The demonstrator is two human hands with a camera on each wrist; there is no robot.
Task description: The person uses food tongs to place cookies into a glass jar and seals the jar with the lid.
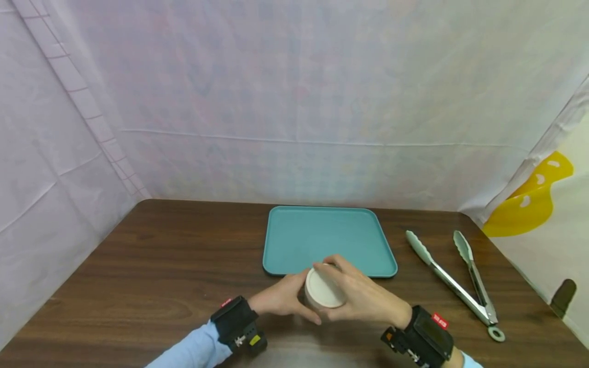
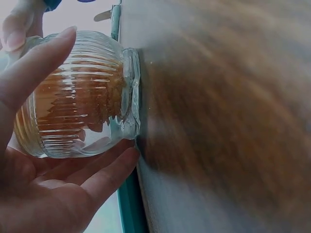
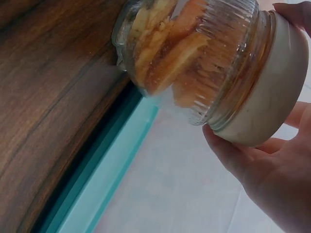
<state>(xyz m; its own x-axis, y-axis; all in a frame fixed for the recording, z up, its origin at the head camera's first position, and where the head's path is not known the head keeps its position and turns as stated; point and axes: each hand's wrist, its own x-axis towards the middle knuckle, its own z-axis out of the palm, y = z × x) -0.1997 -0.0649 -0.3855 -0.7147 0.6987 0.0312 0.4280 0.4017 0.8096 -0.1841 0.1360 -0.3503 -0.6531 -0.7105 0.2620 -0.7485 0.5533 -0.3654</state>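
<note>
A ribbed glass jar (image 2: 80, 97) stands upright on the table in front of the tray, with a whitish lid (image 1: 324, 291) on top. Orange-brown pieces (image 3: 167, 58) are visible through its glass; their exact kind is unclear. My left hand (image 1: 282, 296) holds the jar's body, thumb on one side and fingers around the other. From the right, my right hand (image 1: 361, 296) grips the lid around its edge, fingers on the far side and thumb on the near side. In the head view the hands and lid hide most of the glass.
Behind the jar lies a teal rectangular tray (image 1: 322, 237). Metal tongs (image 1: 460, 291) with pale tips lie spread on the right of the brown wooden table (image 1: 138, 286). White cloth (image 1: 299, 92) hangs along the back and sides.
</note>
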